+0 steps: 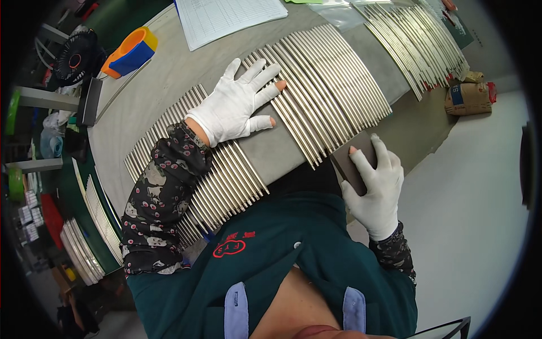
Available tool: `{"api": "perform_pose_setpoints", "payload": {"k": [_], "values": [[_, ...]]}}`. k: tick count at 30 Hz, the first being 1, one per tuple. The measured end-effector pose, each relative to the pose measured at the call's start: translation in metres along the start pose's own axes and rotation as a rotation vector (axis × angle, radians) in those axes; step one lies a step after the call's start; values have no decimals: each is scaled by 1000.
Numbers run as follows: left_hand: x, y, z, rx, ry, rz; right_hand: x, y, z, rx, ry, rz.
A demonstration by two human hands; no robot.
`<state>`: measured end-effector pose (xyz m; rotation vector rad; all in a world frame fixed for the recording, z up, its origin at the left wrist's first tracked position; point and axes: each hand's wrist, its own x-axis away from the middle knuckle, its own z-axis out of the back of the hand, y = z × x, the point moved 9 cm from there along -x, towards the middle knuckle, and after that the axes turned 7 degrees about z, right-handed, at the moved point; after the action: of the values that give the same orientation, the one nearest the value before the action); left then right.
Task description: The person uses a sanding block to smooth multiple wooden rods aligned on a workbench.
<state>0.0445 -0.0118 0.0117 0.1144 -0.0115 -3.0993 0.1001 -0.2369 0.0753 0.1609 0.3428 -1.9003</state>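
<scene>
Two rows of thin, shiny metal rods lie side by side on the grey table. My left hand point(234, 110), in a white glove with bare thumb and index fingertips, is spread palm down between them. Its fingers reach onto the edge of the right row of rods point(336, 79), and its wrist crosses the left row of rods point(228, 183). At the near right table edge, my right hand point(379, 189), gloved likewise, has its fingers around a flat dark grey block point(342, 160), close to the near rod ends. Part of the block is hidden by the fingers.
More rods point(415, 48) lie at the far right, by a brown paper package point(470, 99). Printed sheets point(228, 20) lie at the back. An orange and blue tape roll or dispenser point(132, 52) and a black fan point(76, 56) stand at the left. Further rods point(82, 251) are at the lower left.
</scene>
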Motion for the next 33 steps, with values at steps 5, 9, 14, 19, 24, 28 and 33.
{"api": "perform_pose_setpoints", "payload": {"k": [5, 9, 14, 19, 24, 28, 33], "values": [[-9, 0, -4, 42, -13, 21, -11, 13, -1, -9, -18, 23], [-13, 1, -5, 38, -36, 15, -16, 11, -6, -6, -35, 25], [-12, 0, -7, 28, -41, 39, -42, -1, -20, 57, -37, 74], [-9, 0, 0, 43, -35, 41, -85, -21, -31, 127, 35, 153], [-9, 3, 1, 71, -22, 35, -43, -12, -18, 133, -58, 149], [-8, 1, 1, 54, -29, 35, -88, -25, -32, 163, 12, 137], [0, -2, -3, 52, -29, 54, -42, -22, -18, 116, -47, 156]]}}
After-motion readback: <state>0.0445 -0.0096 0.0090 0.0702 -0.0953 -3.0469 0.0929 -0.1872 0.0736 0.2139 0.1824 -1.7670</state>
